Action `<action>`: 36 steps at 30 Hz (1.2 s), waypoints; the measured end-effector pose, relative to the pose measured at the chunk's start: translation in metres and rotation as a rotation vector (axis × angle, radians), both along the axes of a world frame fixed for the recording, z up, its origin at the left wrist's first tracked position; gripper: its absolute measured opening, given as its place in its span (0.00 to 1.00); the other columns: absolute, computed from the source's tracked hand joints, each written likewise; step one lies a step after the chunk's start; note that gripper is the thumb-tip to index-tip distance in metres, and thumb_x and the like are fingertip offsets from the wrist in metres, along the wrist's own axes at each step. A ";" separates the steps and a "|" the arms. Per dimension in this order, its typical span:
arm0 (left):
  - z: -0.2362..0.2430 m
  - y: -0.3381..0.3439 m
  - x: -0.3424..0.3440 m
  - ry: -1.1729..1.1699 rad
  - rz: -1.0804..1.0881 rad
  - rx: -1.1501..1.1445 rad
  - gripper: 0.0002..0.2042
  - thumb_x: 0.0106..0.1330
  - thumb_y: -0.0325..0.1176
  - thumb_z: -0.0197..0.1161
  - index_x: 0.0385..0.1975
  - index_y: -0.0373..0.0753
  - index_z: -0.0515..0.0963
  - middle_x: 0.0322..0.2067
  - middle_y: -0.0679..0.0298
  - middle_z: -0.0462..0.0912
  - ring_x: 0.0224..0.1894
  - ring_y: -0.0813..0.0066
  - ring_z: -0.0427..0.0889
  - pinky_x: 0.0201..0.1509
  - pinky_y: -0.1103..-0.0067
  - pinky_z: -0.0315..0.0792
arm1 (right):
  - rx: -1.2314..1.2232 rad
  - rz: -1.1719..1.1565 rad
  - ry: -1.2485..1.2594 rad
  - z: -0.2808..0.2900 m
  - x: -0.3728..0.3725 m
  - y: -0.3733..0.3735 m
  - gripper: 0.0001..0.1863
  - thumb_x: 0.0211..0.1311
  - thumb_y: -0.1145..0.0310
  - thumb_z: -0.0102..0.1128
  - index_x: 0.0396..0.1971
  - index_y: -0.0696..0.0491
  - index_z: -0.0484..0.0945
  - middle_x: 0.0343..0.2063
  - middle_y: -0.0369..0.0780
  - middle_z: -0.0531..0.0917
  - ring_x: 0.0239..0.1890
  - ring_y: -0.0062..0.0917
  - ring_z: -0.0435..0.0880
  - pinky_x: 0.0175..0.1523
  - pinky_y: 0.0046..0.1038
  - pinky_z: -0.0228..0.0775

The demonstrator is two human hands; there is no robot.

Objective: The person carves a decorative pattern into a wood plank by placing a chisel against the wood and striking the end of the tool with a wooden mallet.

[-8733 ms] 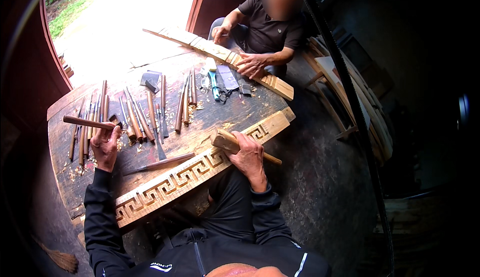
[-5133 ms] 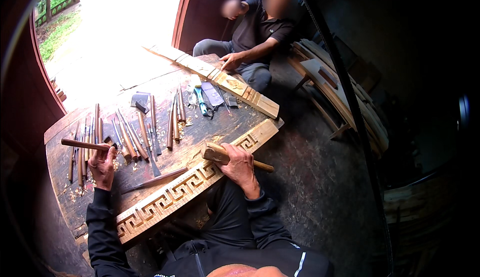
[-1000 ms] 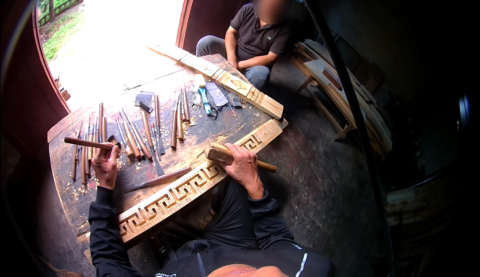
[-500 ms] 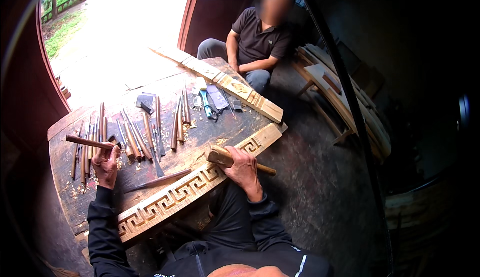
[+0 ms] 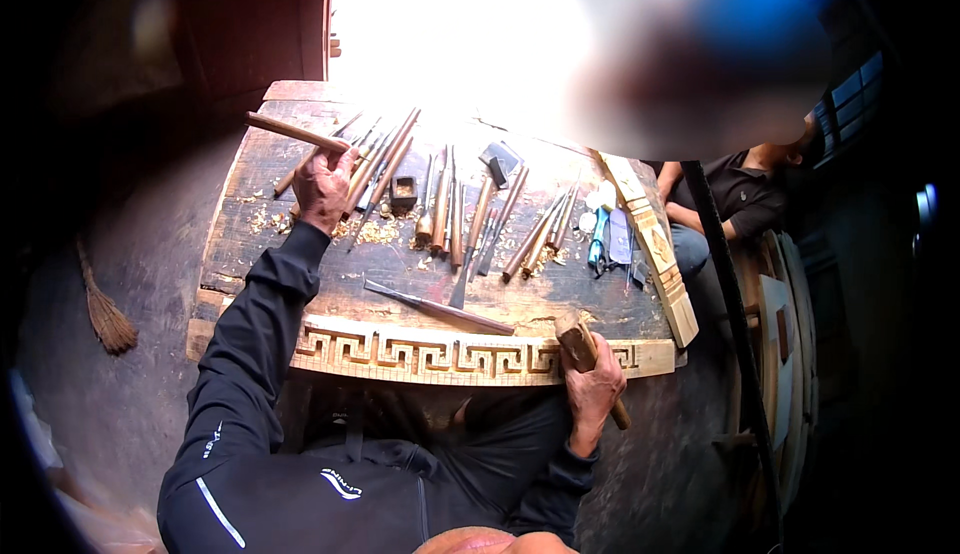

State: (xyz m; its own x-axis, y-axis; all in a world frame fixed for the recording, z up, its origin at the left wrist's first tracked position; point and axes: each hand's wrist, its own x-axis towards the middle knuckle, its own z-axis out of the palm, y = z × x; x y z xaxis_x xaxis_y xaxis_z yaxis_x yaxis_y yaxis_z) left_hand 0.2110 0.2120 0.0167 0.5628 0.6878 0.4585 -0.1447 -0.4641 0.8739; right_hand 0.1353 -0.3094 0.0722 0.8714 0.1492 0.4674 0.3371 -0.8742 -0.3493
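Observation:
My left hand [image 5: 325, 189] is over the left group of carving tools, its fingers closed round a chisel [image 5: 290, 131] by its long brown wooden handle; the blade is hidden. My right hand [image 5: 594, 384] grips a wooden mallet [image 5: 572, 339], the head resting at or just above the right part of a long board [image 5: 345, 356]. That board lies along the table's near edge and is carved with a meander pattern. A slim chisel [image 5: 440, 308] lies just behind it. Several wooden-handled chisels [image 5: 440, 204] are spread beyond, among wood shavings.
A small dark box [image 5: 403, 192] stands between the tool groups on the worn table [image 5: 320, 289]. A blue-handled brush [image 5: 598, 239] lies at the right, beside a second carved timber [image 5: 650, 234]. Another person [image 5: 735, 194] sits beyond. A broom [image 5: 105, 319] is at the left.
The view has turned left, shifting the table rightward and levelling the board. My left hand, still holding the chisel, has moved over the left tool group. My right hand keeps the mallet over the board's right part.

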 end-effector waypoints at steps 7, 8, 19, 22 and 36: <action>0.002 -0.063 -0.006 -0.001 -0.334 0.144 0.06 0.77 0.32 0.76 0.47 0.39 0.87 0.34 0.59 0.95 0.36 0.71 0.95 0.39 0.73 0.82 | -0.014 -0.025 -0.004 -0.004 0.001 -0.010 0.27 0.61 0.55 0.86 0.57 0.49 0.86 0.45 0.45 0.93 0.48 0.48 0.92 0.53 0.45 0.82; 0.004 -0.064 -0.004 0.023 -0.297 0.199 0.06 0.77 0.31 0.76 0.47 0.40 0.87 0.33 0.59 0.95 0.36 0.71 0.95 0.38 0.72 0.82 | -0.016 -0.019 0.000 -0.003 0.000 -0.009 0.28 0.60 0.55 0.86 0.57 0.49 0.86 0.45 0.45 0.93 0.48 0.48 0.92 0.53 0.45 0.82; -0.027 -0.046 0.015 -0.036 -0.274 0.234 0.05 0.76 0.28 0.75 0.47 0.39 0.88 0.35 0.60 0.94 0.38 0.74 0.94 0.42 0.73 0.81 | -0.086 -0.089 0.039 -0.006 0.002 -0.014 0.32 0.53 0.58 0.88 0.59 0.51 0.87 0.48 0.45 0.93 0.51 0.46 0.92 0.57 0.44 0.84; -0.031 -0.032 0.013 0.081 -0.191 0.167 0.04 0.78 0.27 0.74 0.47 0.38 0.87 0.32 0.63 0.91 0.34 0.78 0.87 0.41 0.75 0.80 | -0.064 -0.062 0.037 0.003 0.005 -0.006 0.32 0.53 0.61 0.87 0.58 0.50 0.86 0.48 0.44 0.92 0.52 0.45 0.91 0.56 0.44 0.83; -0.030 -0.038 0.005 0.013 -0.296 0.144 0.04 0.85 0.30 0.67 0.48 0.37 0.82 0.38 0.60 0.94 0.42 0.74 0.91 0.47 0.75 0.81 | -0.051 -0.086 0.052 -0.001 -0.002 -0.009 0.29 0.53 0.63 0.84 0.56 0.50 0.85 0.47 0.45 0.92 0.50 0.46 0.91 0.55 0.45 0.84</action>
